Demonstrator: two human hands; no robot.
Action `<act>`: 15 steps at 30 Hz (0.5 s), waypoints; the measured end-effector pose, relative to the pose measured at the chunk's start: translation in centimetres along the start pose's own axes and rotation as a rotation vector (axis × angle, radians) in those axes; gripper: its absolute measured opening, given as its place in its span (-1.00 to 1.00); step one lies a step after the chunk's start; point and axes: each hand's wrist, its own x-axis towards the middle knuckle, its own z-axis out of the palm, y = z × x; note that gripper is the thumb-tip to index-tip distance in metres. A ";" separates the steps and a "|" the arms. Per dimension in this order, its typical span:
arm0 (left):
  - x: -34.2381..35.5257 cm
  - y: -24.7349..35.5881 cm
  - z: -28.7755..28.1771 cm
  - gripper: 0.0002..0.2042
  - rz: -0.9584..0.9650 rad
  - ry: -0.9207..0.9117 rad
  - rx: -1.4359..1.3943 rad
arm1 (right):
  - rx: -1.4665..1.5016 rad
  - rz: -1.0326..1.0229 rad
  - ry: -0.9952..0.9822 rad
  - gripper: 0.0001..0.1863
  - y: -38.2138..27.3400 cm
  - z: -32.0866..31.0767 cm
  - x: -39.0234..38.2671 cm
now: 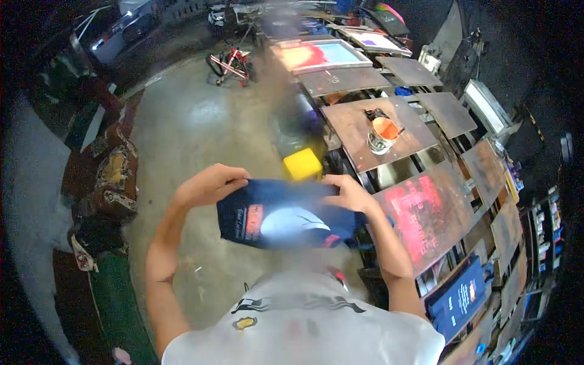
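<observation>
A navy printed cloth (243, 220) hangs in front of my chest, spread between both hands. It carries an orange block and a large white shape; a blur covers part of its middle. My left hand (216, 184) is closed on its upper left corner, thumb and fingers pinched together. At the upper right edge, my right hand (351, 193) grips the cloth with bent fingers. The lower edge of the cloth hangs free above the floor. Just beyond it is a yellow block-shaped object (302, 164).
Rows of flat brown boards (377, 131) run along my right, one bearing a bucket of orange paint (383, 135). Another navy printed cloth (457, 298) lies on a nearer board. Framed screens (331, 55) lie farther back. A red bicycle (232, 64) stands ahead; a patterned armchair (114, 173) is at left.
</observation>
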 end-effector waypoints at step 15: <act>9.2 -7.3 1.6 -0.84 0.096 0.199 -0.262 | -0.525 0.206 0.492 -0.79 0.7 -10.9 -7.4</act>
